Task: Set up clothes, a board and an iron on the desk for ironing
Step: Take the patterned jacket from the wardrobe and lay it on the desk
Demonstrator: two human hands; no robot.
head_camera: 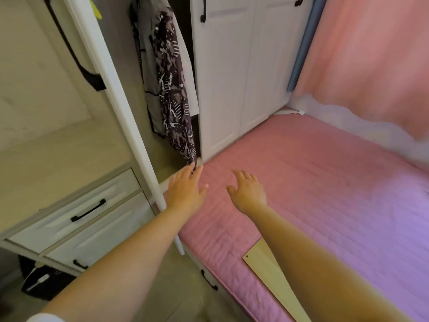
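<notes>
Dark patterned clothes (170,89) hang inside an open wardrobe, with a white garment (189,73) behind them. My left hand (185,189) reaches forward with straight fingers, its fingertips at the lower hem of the patterned garment. My right hand (247,190) is stretched out beside it over the pink bed (325,182), fingers spread and holding nothing. A pale wooden board (271,273) lies on the bed's near edge, partly hidden under my right forearm. No iron can be made out for certain.
The open white wardrobe door (116,89) stands at the left, edge toward me. White drawers (76,219) with black handles sit lower left, a dark bag (44,282) below them. Closed white wardrobe doors (243,66) and a pink curtain (371,54) stand behind the bed.
</notes>
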